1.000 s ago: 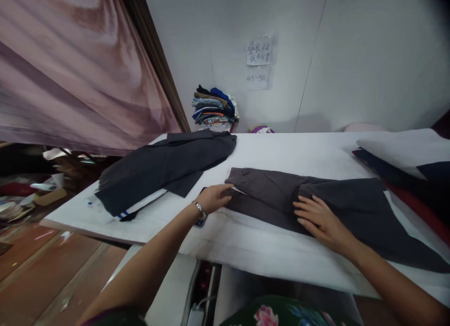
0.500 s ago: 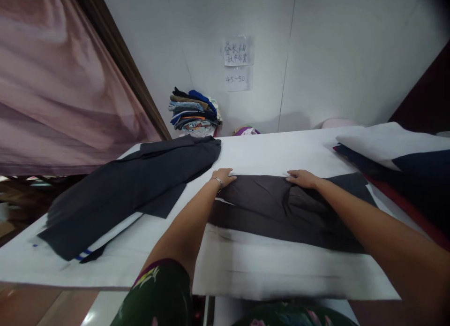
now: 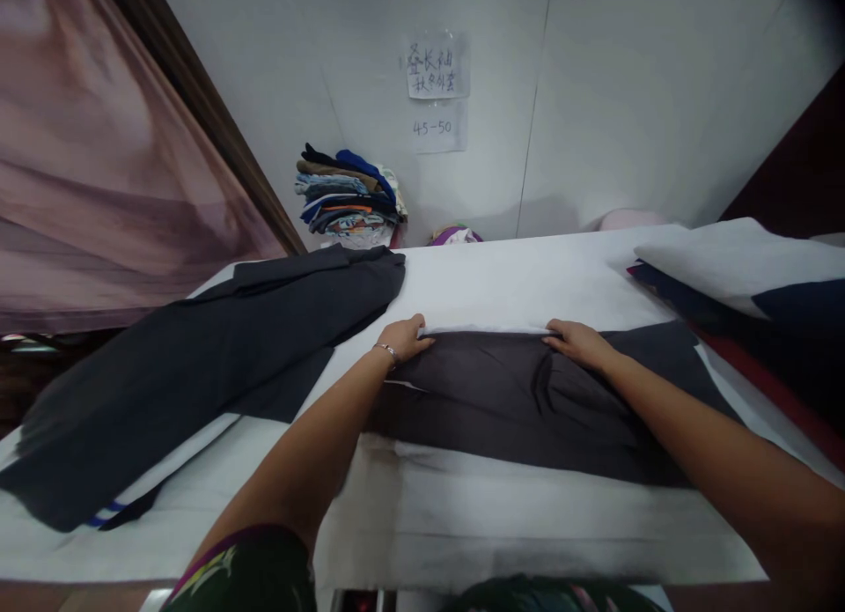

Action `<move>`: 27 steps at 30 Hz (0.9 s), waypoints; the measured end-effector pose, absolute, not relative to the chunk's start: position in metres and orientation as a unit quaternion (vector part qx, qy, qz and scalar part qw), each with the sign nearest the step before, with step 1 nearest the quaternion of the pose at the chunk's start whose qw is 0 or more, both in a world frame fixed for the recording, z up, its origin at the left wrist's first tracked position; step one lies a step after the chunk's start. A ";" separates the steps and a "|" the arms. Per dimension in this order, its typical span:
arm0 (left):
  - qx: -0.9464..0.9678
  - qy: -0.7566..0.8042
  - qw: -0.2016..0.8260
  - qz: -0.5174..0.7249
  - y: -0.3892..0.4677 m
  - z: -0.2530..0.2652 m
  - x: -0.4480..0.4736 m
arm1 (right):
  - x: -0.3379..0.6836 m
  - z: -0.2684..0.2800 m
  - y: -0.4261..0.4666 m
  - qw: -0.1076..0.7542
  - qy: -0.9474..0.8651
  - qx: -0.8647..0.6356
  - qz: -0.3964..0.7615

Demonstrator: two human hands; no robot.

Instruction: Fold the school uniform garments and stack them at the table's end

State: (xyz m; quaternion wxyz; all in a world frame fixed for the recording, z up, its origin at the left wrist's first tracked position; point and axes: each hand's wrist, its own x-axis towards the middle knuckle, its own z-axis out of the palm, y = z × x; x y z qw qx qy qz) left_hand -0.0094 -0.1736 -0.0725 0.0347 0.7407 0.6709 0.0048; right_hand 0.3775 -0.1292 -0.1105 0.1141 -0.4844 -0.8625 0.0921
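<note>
A dark brown garment (image 3: 475, 401) lies spread across the white table in front of me, with creases near its middle. My left hand (image 3: 405, 337) pinches its far edge at the left corner. Farther right along the same edge, my right hand (image 3: 573, 341) grips the cloth between thumb and fingers. The edge runs nearly straight between both hands. A dark grey part (image 3: 666, 352) extends beyond my right hand, and my right forearm covers some of the cloth. Whether it belongs to the same garment I cannot tell.
Left of me lies a long dark grey garment (image 3: 198, 357) with blue-and-white stripes at its near end. A folded clothes stack (image 3: 349, 194) stands by the wall. Navy, white and red clothing (image 3: 785, 304) lies at right. Paper signs (image 3: 436, 88) hang on the wall; a pink curtain (image 3: 99, 154) hangs left.
My hands have moved slightly apart along the far edge, which looks straighter now. The camera view has shifted a little, and the dark grey garment appears farther left.
</note>
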 end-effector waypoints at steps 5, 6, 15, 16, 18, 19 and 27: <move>0.709 0.697 0.102 -0.007 -0.155 -0.074 -0.017 | 0.376 -0.112 -0.122 0.110 -0.856 -0.493 0.108; 0.701 0.702 0.124 -0.021 -0.151 -0.075 -0.018 | 0.376 -0.114 -0.120 0.102 -0.854 -0.499 0.103; 0.684 0.724 0.083 -0.038 -0.150 -0.069 -0.003 | 0.377 -0.097 -0.136 0.222 -0.805 -0.531 0.145; 0.705 0.707 0.045 -0.010 -0.157 -0.068 0.004 | 0.379 -0.091 -0.145 0.254 -0.801 -0.521 0.151; 0.749 0.660 -0.012 0.055 -0.173 -0.071 0.017 | 0.385 -0.079 -0.165 0.298 -0.798 -0.504 0.145; 0.766 0.637 -0.024 0.079 -0.183 -0.075 0.024 | 0.389 -0.075 -0.176 0.306 -0.797 -0.503 0.136; 0.786 0.618 0.014 0.012 -0.216 -0.107 0.038 | 0.400 -0.103 -0.228 0.178 -0.816 -0.548 0.043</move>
